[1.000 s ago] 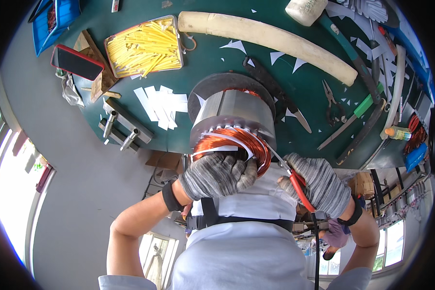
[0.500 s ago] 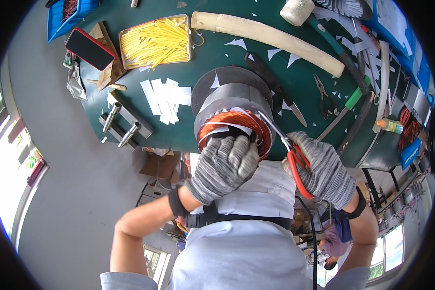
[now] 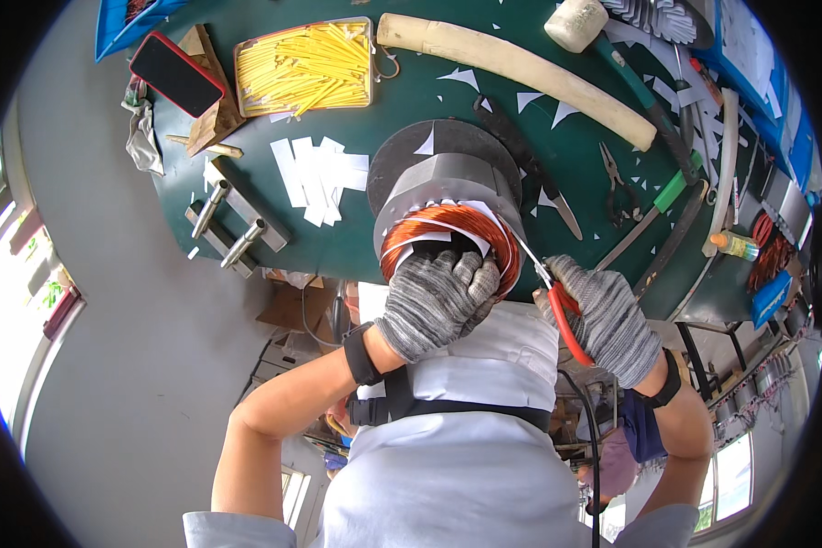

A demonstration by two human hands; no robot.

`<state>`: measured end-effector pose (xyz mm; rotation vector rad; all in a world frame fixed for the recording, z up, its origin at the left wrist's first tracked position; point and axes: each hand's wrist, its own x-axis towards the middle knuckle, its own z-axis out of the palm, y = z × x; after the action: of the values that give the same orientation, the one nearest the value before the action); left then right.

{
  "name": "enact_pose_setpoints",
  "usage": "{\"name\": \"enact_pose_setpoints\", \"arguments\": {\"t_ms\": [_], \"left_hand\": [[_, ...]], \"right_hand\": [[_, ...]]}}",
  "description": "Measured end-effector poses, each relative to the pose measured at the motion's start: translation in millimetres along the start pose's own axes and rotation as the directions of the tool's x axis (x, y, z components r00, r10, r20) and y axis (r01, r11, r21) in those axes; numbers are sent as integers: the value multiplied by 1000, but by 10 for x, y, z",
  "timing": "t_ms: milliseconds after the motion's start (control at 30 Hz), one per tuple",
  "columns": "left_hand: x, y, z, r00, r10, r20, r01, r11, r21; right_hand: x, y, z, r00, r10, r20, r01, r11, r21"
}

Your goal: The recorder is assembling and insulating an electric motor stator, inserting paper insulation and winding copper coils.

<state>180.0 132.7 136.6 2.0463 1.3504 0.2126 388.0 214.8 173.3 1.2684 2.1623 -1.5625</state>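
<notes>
A grey motor stator stands on the bench in front of me, its ring of copper winding facing me. White insulation paper shows among the wires and at the bore. My left hand, in a grey knitted glove, is closed with its fingers bent into the stator's bore; the fingertips and anything in them are hidden. In my gloved right hand is a pair of red-handled scissors. Their blades point up and left, with the tips against the right side of the winding.
White paper strips and a tray of yellow sticks lie to the left, near a phone and a metal fixture. A long knife, pliers, a mallet and a curved pale bar lie beyond and right.
The view has shifted slightly. My left hand has moved a little right and deeper at the bore. The scissors stay at the winding's right edge in my right hand.
</notes>
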Motion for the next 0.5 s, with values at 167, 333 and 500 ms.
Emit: {"name": "enact_pose_setpoints", "arguments": {"t_ms": [167,333,500], "left_hand": [[-32,-12,30,999,-16,-41,15,1000,-11],[-36,-11,45,996,4,-93,-4,1000,-2],[-26,-6,20,998,33,-62,-31,999,33]], "right_hand": [[-165,-110,160,981,57,-186,-40,995,97],[-227,-141,275,981,105,-163,-75,981,181],[-132,-137,135,980,191,-61,-163,935,315]]}}
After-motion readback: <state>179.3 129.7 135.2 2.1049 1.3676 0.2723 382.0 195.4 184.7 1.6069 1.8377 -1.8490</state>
